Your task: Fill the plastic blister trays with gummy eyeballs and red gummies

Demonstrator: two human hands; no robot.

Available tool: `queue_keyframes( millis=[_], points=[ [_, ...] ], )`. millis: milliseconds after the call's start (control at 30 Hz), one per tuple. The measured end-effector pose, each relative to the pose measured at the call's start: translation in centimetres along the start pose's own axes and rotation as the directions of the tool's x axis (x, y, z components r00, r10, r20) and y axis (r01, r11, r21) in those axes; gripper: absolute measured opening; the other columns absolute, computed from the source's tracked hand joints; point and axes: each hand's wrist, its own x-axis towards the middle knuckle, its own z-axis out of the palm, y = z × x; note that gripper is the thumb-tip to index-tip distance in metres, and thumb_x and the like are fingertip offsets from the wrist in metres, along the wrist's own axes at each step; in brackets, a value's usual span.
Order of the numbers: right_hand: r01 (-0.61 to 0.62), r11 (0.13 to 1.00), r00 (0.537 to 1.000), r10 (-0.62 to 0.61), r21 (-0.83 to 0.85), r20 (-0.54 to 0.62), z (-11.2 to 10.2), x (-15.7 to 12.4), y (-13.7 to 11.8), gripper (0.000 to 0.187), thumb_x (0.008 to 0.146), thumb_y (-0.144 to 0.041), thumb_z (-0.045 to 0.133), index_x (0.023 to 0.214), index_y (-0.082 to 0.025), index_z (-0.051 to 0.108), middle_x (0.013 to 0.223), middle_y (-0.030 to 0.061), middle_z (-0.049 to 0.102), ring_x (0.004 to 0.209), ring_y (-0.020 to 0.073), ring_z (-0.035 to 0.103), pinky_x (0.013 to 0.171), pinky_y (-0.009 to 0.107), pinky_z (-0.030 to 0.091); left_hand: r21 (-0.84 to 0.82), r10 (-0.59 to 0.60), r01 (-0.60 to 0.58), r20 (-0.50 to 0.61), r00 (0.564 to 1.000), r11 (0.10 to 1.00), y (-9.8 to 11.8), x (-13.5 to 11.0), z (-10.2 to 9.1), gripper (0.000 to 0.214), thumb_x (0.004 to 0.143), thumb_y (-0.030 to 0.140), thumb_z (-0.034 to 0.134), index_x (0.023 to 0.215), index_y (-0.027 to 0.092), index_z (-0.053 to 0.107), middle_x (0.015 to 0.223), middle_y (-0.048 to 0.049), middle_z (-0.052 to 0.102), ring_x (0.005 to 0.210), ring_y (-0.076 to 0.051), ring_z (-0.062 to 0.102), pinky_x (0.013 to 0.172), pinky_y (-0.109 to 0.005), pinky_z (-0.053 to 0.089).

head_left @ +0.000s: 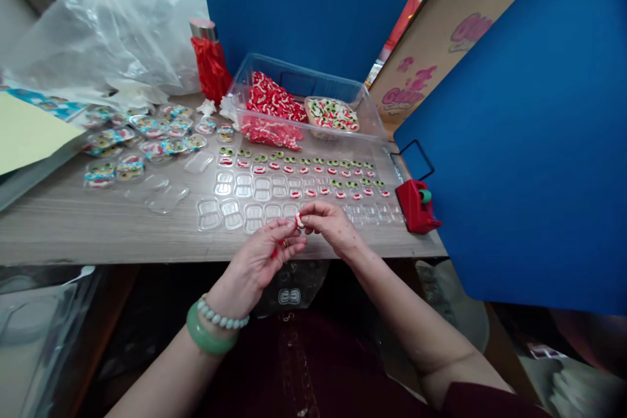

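Evidently for fine control, the left hand [259, 256] and right hand [334, 225] together pinch one small red-and-white curved candy [299, 220] near the clear plastic trays [253, 215], probably lined up for easy reach; something red [274, 252] shows at the left palm.

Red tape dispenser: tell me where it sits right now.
In the head view, the red tape dispenser is on the right end of the table, between the rows of clear trays and the blue panel.

Glossy clear plastic trays [262, 188], matt wood-grain table [59, 225], smooth plastic bin [337, 137], cardboard box [438, 36]
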Motion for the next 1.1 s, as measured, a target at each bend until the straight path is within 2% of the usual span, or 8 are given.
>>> queue_keyframes(
  millis=[133,333,433,500,667,800,933,1100],
  points=[
    [0.058,0.988,0.998,-0.062,-0.141,-0.024,0.7,-0.7,1.0,0.016,0.069,-0.025,0.067,0.084,-0.020,0.071,0.067,-0.0039,0.066,0.061,0.0117,0.059,0.065,0.027,0.047,0.058,0.063,-0.061,-0.028,0.998,0.996,-0.7,0.5,-0.3,0.014,0.072,0.000,0.073,0.072,0.013,0.065,0.064,-0.0014,0.066,0.051,-0.011,0.064,0.044,-0.016,0.049],
    [0.160,0.906,0.985,-0.170,-0.392,0.009,0.2,1.1,0.9,0.013,0.077,-0.023,0.064,0.084,-0.023,0.075,0.087,-0.0003,0.075,0.087,0.0171,0.068,0.083,0.030,0.049,0.073,0.023,-0.015,-0.105,0.994,0.997,-0.3,0.6,-0.9,0.013,0.077,0.001,0.070,0.077,0.013,0.066,0.068,-0.0023,0.067,0.052,-0.010,0.065,0.046,-0.015,0.051],
    [0.214,0.744,0.959,-0.284,-0.633,-0.009,0.0,4.2,-0.3,0.021,0.083,-0.022,0.059,0.097,-0.023,0.075,0.096,0.0008,0.076,0.091,0.0179,0.067,0.084,0.029,0.047,-0.014,-0.055,0.053,-0.163,0.985,0.998,0.3,0.3,-1.0,0.008,0.083,0.003,0.066,0.083,0.010,0.067,0.073,-0.0081,0.071,0.058,-0.014,0.070,0.052,-0.018,0.057],
    [0.236,0.593,0.952,-0.299,-0.770,0.062,0.3,6.5,-1.1,0.024,0.085,-0.020,0.054,0.098,-0.022,0.074,0.094,0.0017,0.075,0.088,0.0177,0.065,0.080,0.028,0.045,-0.075,-0.085,0.073,-0.175,0.981,0.995,0.9,0.1,-1.1,0.008,0.087,0.003,0.061,0.086,0.009,0.067,0.077,-0.0124,0.072,0.066,-0.019,0.073,0.060,-0.024,0.062],
    [0.268,0.269,0.963,-0.114,-0.925,0.246,2.4,10.2,-2.0,0.025,0.089,-0.021,0.050,0.096,-0.022,0.075,0.093,0.0038,0.074,0.089,0.0189,0.063,0.075,0.026,0.041,-0.163,-0.073,0.050,-0.137,0.988,0.985,2.9,-0.1,-1.4,0.011,0.091,0.006,0.056,0.088,0.006,0.067,0.091,-0.0199,0.074,0.085,-0.028,0.076,0.077,-0.036,0.064],
    [0.275,0.130,0.960,-0.082,-0.952,0.267,3.0,10.8,-1.3,0.027,0.090,-0.021,0.049,0.097,-0.020,0.075,0.102,0.0085,0.072,0.096,0.0214,0.061,0.079,0.028,0.040,-0.198,-0.064,0.034,-0.148,0.987,0.980,4.7,0.1,-1.9,0.017,0.093,0.008,0.052,0.084,0.007,0.066,0.090,-0.0189,0.074,0.089,-0.028,0.076,0.080,-0.036,0.063],
    [0.279,0.154,0.955,-0.150,-0.948,0.256,2.6,10.3,-0.6,0.026,0.093,-0.022,0.049,0.094,-0.018,0.074,0.101,0.0102,0.070,0.095,0.0212,0.060,0.081,0.029,0.041,-0.243,-0.010,-0.019,-0.120,0.993,0.970,5.5,0.4,-2.5,0.022,0.097,0.018,0.048,0.091,0.007,0.066,0.097,-0.0213,0.073,0.099,-0.032,0.073,0.086,-0.041,0.062],
    [0.449,0.422,0.880,-0.362,-0.788,0.307,3.2,6.9,-1.3,0.028,0.093,-0.013,0.047,0.101,-0.018,0.073,0.098,0.0070,0.070,0.094,0.0177,0.062,0.087,0.028,0.044,-0.314,0.027,-0.048,-0.072,0.997,0.948,5.6,0.6,-2.9,0.034,0.101,0.031,0.041,0.102,0.009,0.066,0.099,-0.0187,0.074,0.101,-0.030,0.072,0.089,-0.046,0.059]
  ],
)
